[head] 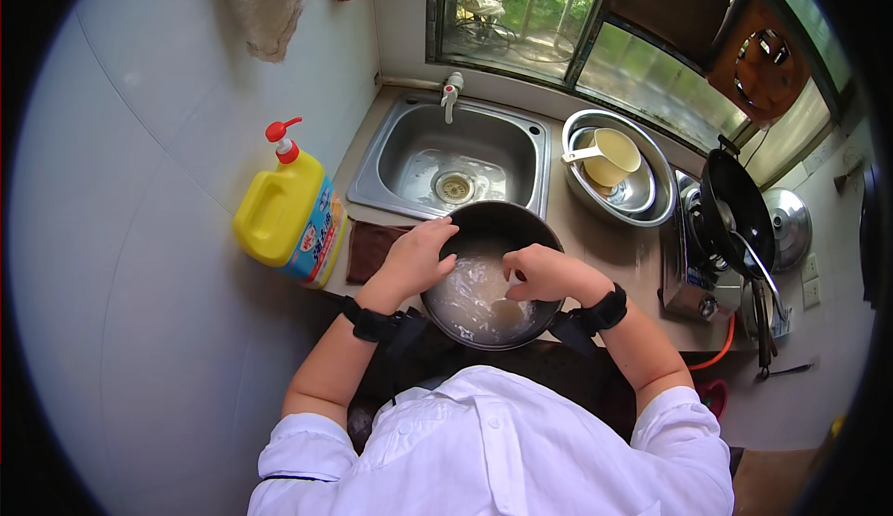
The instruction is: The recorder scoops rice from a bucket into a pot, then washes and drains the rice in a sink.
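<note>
A dark round metal pot (486,342) stands at the counter's front edge, overlapping the sink's near rim. Cloudy, whitish liquid (471,289) fills its lower part, and a pale rounded thing shows in it at the right. My left hand (418,258) lies over the pot's left rim, thumb and fingers apart. Over the right side of the pot is my right hand (548,275), its fingers curled above the liquid. A small dark spot shows between those fingers; whether they hold something is unclear.
Behind the pot is a steel sink (359,191) with a faucet (450,97). At left stand a yellow pump jug (279,216) and a folded brown cloth (370,251). Nested metal basins (666,202) hold a cream scoop (614,156). A black wok (732,188) sits on a gas stove (687,293).
</note>
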Motion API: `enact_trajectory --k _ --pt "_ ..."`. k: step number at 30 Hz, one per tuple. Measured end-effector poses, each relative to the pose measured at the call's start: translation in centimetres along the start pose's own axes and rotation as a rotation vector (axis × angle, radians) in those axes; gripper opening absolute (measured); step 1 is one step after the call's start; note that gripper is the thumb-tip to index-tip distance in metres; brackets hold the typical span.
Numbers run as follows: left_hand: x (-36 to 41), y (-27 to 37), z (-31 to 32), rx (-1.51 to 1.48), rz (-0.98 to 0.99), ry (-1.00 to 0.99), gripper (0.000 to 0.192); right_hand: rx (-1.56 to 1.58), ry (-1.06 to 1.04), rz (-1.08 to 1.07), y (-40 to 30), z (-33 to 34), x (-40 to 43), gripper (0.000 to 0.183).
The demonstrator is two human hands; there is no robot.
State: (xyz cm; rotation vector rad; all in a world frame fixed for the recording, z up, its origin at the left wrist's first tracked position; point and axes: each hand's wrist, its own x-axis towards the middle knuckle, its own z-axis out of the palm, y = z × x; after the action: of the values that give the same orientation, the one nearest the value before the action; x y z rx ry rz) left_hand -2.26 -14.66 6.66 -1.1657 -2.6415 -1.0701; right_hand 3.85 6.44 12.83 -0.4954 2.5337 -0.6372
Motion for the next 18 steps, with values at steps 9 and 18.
enact_trajectory --k 9,18 --pt "0.7 0.3 0.0 0.124 -0.01 -0.116 0.05 0.085 0.408 -0.166 1.0 3.1 3.2 0.021" --pt "0.4 -0.2 -0.2 0.12 -0.01 -0.123 0.042 -0.213 0.293 0.019 0.9 0.6 0.1 0.018"
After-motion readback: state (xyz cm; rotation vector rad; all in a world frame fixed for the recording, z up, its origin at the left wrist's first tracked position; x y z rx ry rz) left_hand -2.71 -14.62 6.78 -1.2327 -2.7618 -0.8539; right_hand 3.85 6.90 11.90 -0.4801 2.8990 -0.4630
